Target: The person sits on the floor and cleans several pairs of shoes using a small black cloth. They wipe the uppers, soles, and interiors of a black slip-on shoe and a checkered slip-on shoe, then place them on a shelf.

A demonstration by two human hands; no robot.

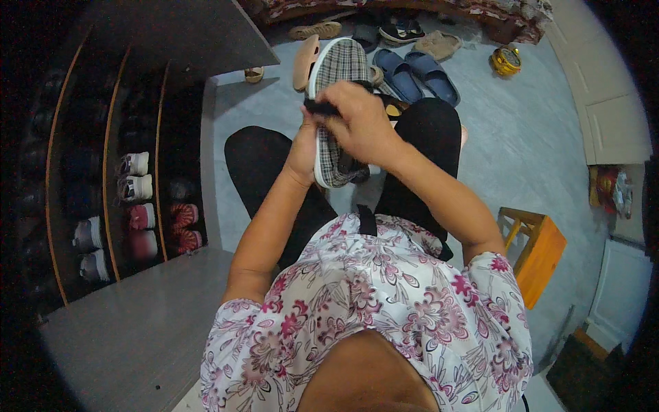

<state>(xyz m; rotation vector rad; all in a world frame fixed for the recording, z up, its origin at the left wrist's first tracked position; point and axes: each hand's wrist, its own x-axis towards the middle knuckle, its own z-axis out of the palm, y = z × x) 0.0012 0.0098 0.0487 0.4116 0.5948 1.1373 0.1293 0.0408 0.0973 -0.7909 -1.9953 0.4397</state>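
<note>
A grey plaid cloth shoe with a white sole edge [340,62] is held up over my knees, its length running away from me. My left hand [304,144] grips the shoe along its left side. Across the top of the shoe reaches my right hand [355,118], slightly blurred, with its fingers closed on a black strip [322,107] at the shoe's middle. Whether that strip is a strap of the shoe or a separate cloth, I cannot tell.
On the left stands an open shoe cabinet [206,154] with shoes on its shelves. Blue slides [432,77] and other footwear lie on the floor ahead. A yellow round object [506,61] is at the upper right, a wooden stool [540,257] at the right.
</note>
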